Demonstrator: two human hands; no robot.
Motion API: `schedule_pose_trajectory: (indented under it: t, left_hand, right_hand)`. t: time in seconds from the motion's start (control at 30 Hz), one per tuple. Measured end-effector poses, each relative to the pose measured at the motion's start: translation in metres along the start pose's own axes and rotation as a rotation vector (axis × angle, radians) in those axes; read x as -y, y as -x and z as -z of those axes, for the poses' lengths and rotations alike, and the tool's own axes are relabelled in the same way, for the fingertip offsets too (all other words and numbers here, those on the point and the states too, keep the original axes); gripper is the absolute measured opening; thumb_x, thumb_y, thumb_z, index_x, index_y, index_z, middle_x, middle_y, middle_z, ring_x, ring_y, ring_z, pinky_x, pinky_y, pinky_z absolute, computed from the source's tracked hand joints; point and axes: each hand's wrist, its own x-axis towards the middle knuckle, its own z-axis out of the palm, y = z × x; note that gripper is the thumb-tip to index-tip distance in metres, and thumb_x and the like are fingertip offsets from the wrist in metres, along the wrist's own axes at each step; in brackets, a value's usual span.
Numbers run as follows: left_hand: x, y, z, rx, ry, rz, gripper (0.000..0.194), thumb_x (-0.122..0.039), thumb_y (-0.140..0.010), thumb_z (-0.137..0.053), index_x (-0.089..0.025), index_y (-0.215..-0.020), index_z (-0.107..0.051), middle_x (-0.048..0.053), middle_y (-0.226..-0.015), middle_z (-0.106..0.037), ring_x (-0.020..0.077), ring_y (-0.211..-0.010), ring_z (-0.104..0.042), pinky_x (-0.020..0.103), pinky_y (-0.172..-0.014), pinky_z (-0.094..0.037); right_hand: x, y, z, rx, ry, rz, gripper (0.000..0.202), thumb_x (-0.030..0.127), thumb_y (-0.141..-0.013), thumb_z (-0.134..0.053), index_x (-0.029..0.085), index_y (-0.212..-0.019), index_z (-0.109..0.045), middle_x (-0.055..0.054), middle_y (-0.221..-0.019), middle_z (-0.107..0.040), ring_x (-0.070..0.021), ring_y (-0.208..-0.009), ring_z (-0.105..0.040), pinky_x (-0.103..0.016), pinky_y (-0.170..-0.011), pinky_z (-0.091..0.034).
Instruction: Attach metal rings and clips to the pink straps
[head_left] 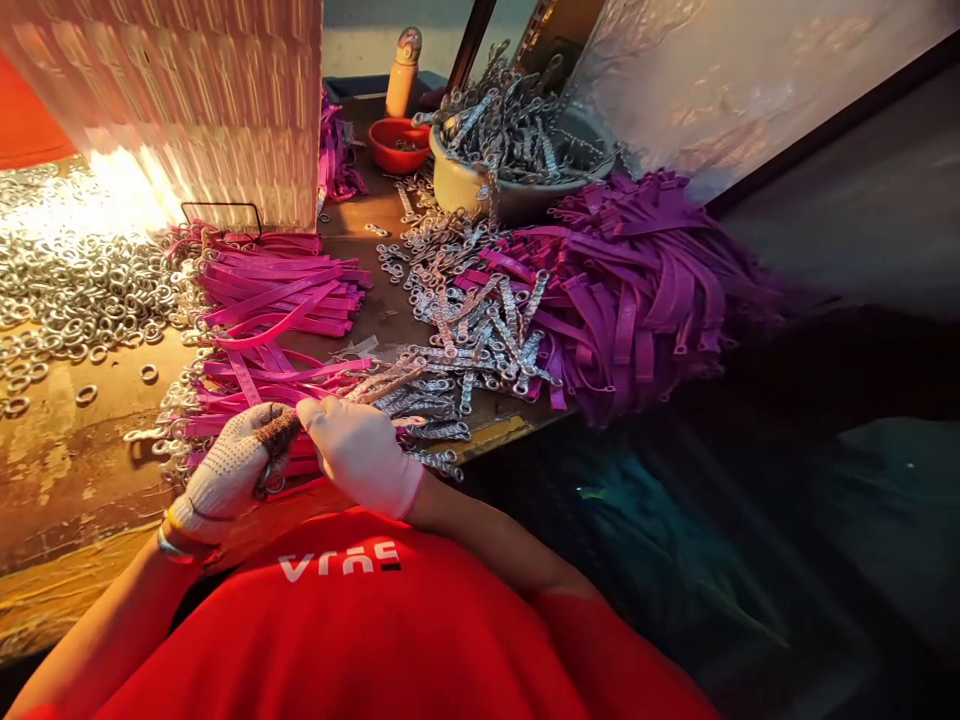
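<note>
My left hand, in a white knitted glove with brown-stained fingertips, is closed, and a silvery metal ring shows under its fingers. Beside it, my right hand wears a smooth white glove and pinches at the left fingertips. Whatever lies in that pinch is hidden. Beneath and behind both hands, magenta straps with metal rings at their left ends lie in a stack. Just past my right hand sits a pile of short, flat metal links with looped ends.
Loose metal rings are heaped at left beside a ribbed clear panel. A large purple strap pile covers the right edge. Behind stand a tub full of metal links, a red bowl and a bottle.
</note>
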Motion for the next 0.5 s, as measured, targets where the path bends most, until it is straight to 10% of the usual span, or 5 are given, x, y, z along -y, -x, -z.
schedule_pose_trajectory:
  t: [0.2, 0.33, 0.5]
  left_hand:
    - [0.012, -0.009, -0.002, -0.122, -0.421, -0.367, 0.018, -0.031, -0.075, -0.075, -0.019, -0.072, -0.062, 0.002, -0.068, -0.06, 0.015, -0.063, -0.05, 0.021, -0.055, -0.041]
    - [0.017, -0.016, 0.002, 0.085, -0.24, -0.211, 0.025, -0.039, -0.082, -0.07, -0.018, -0.072, -0.062, -0.001, -0.058, -0.053, 0.0114, -0.052, -0.044, 0.021, -0.05, -0.037]
    - [0.02, -0.009, -0.003, -0.011, -0.158, -0.182, 0.028, -0.044, -0.085, -0.069, -0.017, -0.082, -0.066, -0.003, -0.055, -0.052, 0.0085, -0.043, -0.039, 0.021, -0.043, -0.033]
  right_hand:
    - [-0.006, 0.001, -0.01, -0.031, -0.169, -0.089, 0.028, 0.019, -0.102, -0.039, 0.019, -0.121, -0.06, -0.008, -0.097, -0.069, -0.0202, -0.085, -0.065, -0.028, -0.07, -0.041]
    - [-0.008, 0.005, -0.005, -0.017, -0.216, -0.091, 0.032, 0.021, -0.102, -0.042, 0.017, -0.13, -0.056, -0.01, -0.109, -0.071, -0.0218, -0.094, -0.068, -0.03, -0.078, -0.045]
    - [-0.012, 0.009, 0.013, 0.149, -0.204, -0.07, 0.046, 0.03, -0.094, -0.059, 0.015, -0.137, -0.048, -0.013, -0.11, -0.073, -0.0245, -0.099, -0.07, -0.029, -0.08, -0.049]
